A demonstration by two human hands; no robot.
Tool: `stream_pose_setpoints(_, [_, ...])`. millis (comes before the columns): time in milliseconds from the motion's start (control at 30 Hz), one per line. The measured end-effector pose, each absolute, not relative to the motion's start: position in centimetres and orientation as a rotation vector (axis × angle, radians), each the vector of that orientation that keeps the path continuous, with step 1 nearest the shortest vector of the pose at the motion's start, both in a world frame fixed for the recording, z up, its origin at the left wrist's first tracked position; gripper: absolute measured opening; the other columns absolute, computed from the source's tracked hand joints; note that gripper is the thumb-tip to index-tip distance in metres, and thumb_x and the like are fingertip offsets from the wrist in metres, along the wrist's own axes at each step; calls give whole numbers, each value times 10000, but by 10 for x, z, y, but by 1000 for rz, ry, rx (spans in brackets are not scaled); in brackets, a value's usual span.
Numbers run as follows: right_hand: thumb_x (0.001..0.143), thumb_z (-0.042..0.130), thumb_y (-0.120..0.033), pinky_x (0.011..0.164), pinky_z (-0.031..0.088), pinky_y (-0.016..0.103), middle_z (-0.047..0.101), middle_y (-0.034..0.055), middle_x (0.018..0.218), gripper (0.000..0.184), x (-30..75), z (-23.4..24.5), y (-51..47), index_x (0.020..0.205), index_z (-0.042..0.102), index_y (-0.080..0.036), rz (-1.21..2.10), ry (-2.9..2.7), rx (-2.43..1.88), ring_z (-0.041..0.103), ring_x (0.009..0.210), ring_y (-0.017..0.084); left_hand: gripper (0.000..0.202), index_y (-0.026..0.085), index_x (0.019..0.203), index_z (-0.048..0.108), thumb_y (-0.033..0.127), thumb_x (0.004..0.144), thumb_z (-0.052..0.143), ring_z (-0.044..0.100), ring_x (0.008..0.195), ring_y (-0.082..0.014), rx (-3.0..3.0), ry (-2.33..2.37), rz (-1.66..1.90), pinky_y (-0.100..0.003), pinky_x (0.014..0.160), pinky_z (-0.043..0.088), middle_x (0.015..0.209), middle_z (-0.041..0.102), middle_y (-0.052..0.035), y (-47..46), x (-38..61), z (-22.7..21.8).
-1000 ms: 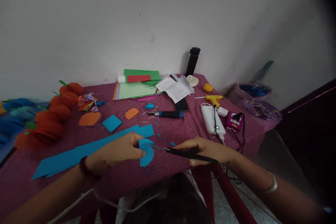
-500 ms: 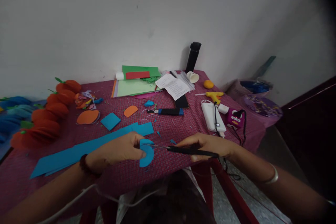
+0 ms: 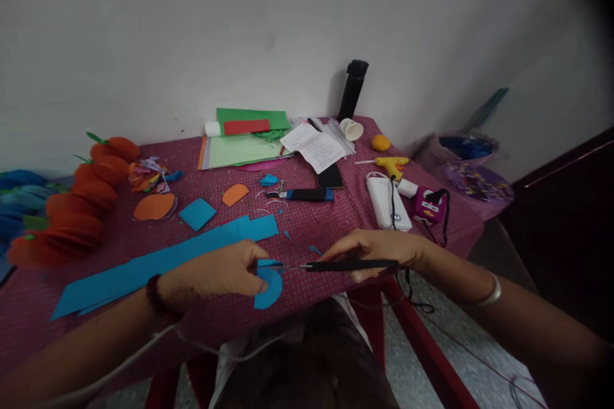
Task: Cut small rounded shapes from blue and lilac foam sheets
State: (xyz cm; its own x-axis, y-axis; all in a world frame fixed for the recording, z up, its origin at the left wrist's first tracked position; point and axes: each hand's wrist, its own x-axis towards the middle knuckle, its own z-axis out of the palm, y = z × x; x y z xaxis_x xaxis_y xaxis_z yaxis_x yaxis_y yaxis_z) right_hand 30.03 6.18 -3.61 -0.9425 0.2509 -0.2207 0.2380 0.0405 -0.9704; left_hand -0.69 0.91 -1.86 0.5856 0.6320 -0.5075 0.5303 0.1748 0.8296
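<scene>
My left hand [image 3: 235, 271] pinches a piece of blue paper [image 3: 269, 291] with a rounded lower edge, held above the front of the table. Black-handled scissors [image 3: 348, 265] are in my right hand [image 3: 371, 252], their thin blades pointing left and meeting the upper part of that paper. Behind my left forearm lie long blue paper strips [image 3: 158, 262]. A folded blue square [image 3: 197, 213], an orange half-round paper [image 3: 235, 194] and an orange paper shape [image 3: 154, 206] rest further back. Small blue scraps [image 3: 314, 250] lie near the blades.
A utility knife [image 3: 307, 195] lies mid-table. Orange paper pumpkins [image 3: 81, 192] stand at left. Along the back are coloured sheets [image 3: 240, 150], a written page [image 3: 314, 148], a paper cup [image 3: 352, 130] and a black bottle [image 3: 352, 89]. A yellow glue gun [image 3: 391, 165] and white power bank [image 3: 387, 203] sit right.
The scissors have swung nearly level and cut into the blue paper, whose top strip now parts from the rounded piece below. The view has tipped slightly downward.
</scene>
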Motion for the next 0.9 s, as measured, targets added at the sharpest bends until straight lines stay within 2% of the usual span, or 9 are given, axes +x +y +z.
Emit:
stream_pose_setpoints(100, [820, 709, -371, 622, 414, 182, 630, 33, 976, 595, 302, -37, 65, 1352, 551, -157, 2162, -2247, -528, 502, 722, 82, 118, 203, 630, 591, 265, 729, 576, 429, 508, -116, 1485, 1027, 2, -236, 490, 351, 584, 523, 35, 9, -3, -15])
stream_pose_setpoints(267, [830, 691, -415, 571, 383, 186, 604, 26, 907, 613, 304, -37, 68, 1360, 540, -147, 2166, -2296, -562, 448, 661, 74, 157, 201, 578, 552, 261, 716, 597, 404, 501, -109, 1507, 1068, -19, -226, 470, 321, 562, 488, 43, 8, 2, -9])
stream_pose_setpoints(567, [842, 660, -477, 495, 335, 180, 531, -19, 730, 629, 303, -37, 73, 1360, 537, -142, 2155, -2372, -545, 392, 565, 62, 151, 198, 598, 595, 262, 735, 596, 368, 480, -101, 1445, 1029, -86, -225, 460, 289, 546, 475, 40, 9, 2, -11])
stream_pose_setpoints(900, [825, 673, -488, 501, 341, 180, 579, -1, 787, 639, 301, -37, 69, 1345, 557, -136, 2104, -2377, -591, 423, 582, 60, 150, 192, 605, 595, 273, 731, 604, 382, 502, -103, 1392, 1018, -88, -224, 491, 319, 560, 474, 39, 12, 8, -11])
